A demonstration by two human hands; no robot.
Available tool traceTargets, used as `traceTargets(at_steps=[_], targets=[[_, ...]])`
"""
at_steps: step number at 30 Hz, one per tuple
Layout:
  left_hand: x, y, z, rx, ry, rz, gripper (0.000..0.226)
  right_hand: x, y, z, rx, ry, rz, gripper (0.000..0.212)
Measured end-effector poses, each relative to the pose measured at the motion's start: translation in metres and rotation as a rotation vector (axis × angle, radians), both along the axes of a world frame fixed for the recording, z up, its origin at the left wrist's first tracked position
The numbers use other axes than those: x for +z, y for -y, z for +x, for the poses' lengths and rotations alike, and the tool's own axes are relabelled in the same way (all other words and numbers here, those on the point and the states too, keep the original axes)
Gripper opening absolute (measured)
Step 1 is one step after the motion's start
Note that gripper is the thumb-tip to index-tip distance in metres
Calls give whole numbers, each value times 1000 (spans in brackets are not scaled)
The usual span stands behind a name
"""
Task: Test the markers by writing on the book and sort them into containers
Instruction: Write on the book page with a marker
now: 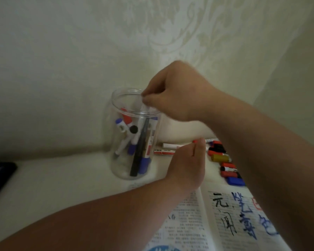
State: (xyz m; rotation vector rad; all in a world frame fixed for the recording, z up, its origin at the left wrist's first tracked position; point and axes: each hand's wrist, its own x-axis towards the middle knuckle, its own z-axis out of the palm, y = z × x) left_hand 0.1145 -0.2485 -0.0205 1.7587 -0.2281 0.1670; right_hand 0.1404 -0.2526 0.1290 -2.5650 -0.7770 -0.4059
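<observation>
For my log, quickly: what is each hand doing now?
Left hand: cannot be told.
Right hand: pinches a marker over the clear jar.

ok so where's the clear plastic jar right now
In the head view, the clear plastic jar stands left of centre by the wall, under the right hand, with loose markers lying to its right.

Markers crowd the jar, while table to its left seems passable.

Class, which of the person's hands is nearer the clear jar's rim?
Right. The right hand is at the rim of the clear jar, pinching a marker into it; the left hand is lower, beside the jar, by the loose markers.
</observation>
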Motion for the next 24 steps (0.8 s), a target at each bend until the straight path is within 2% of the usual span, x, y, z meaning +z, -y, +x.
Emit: traceTargets(at_steps=[2,7,11,13,15,17,21,24], targets=[[-1,-1,-1,-6,-29,11,41,-5,-2,0,21,-30,-6,15],[2,2,1,-3,-27,-29,56,-6,8,1,47,-59,122,28],[-8,2,4,-27,-20,-137,53,-9,29,-8,50,91,324,19],[-9,3,6,-25,-60,-213,51,-12,55,-15,2,164,422,17],[-8,3,8,12,-101,-242,51,-25,92,-23,-83,158,460,17],[-9,3,9,43,-94,-225,56,-47,134,-30,-204,29,416,18],[-8,5,6,41,-21,-129,57,-98,204,-49,-482,-200,33,28],[-9,8,6,48,56,-40,57,-118,224,-64,-467,-262,-48,27]])
